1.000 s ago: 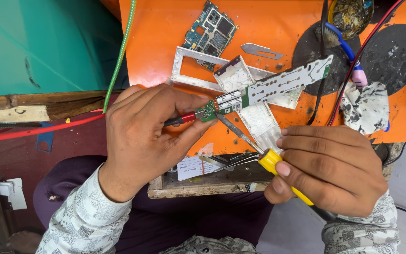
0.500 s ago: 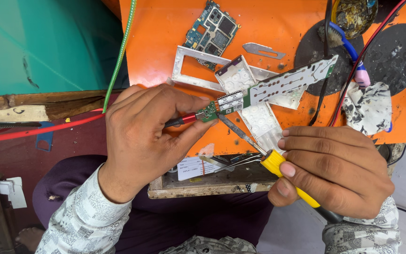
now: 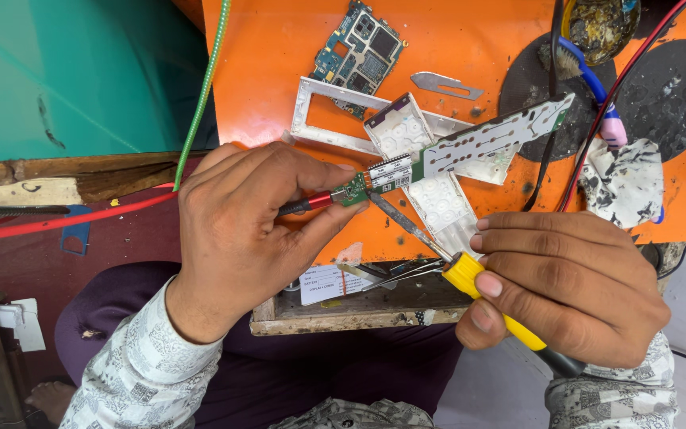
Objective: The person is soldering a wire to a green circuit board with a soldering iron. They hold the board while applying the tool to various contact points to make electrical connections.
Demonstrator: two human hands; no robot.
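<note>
While the left hand (image 3: pixel 240 230) pinches the long green circuit board (image 3: pixel 470 151) above the orange bench (image 3: pixel 279 63), the right hand (image 3: pixel 573 294) grips a yellow screwdriver (image 3: pixel 470 278) — tip at the board's near end. Casing (image 3: pixel 430 191) already off — prying looks unfinished.
</note>
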